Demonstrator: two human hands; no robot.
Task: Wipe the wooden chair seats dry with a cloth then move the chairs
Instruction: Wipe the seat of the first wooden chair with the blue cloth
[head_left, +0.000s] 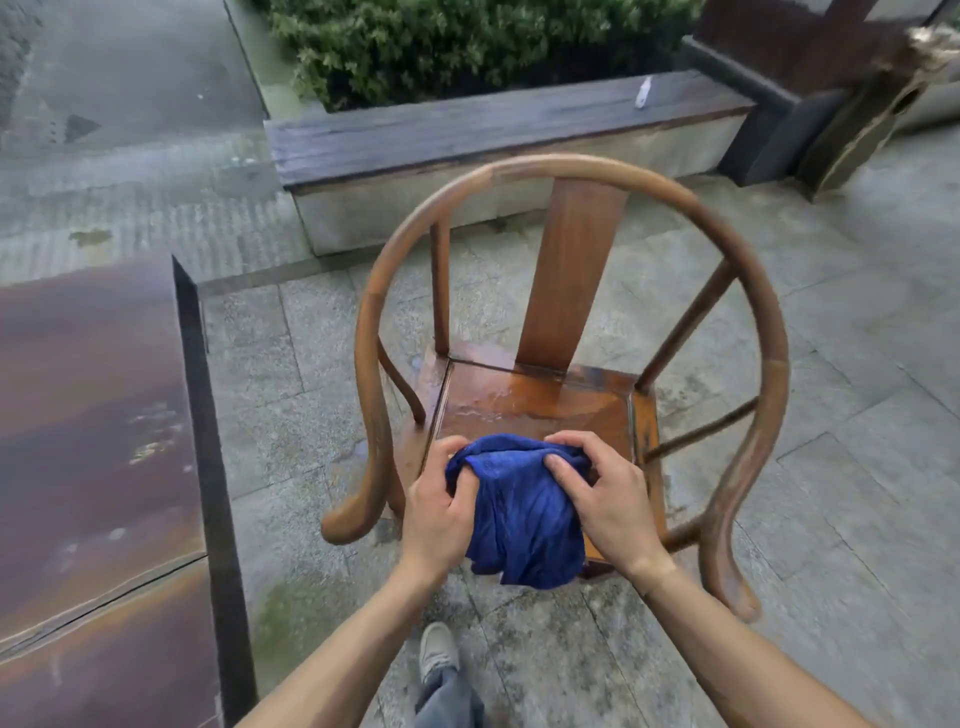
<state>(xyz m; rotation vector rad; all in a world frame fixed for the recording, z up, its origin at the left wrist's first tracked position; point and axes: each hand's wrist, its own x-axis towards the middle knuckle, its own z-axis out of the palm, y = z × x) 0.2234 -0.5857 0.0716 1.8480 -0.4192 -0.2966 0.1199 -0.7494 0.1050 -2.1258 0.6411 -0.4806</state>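
Water shines on the round-backed wooden chair's seat (540, 402); both hands, left hand (441, 512) and right hand (605, 499), grip the bunched blue cloth (519, 514), which may smear puddles.

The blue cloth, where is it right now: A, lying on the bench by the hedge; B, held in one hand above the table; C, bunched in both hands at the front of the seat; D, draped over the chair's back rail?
C: the left hand and right hand both grip the bunched cloth over the front edge of the wet seat, and its lower end hangs past that edge.
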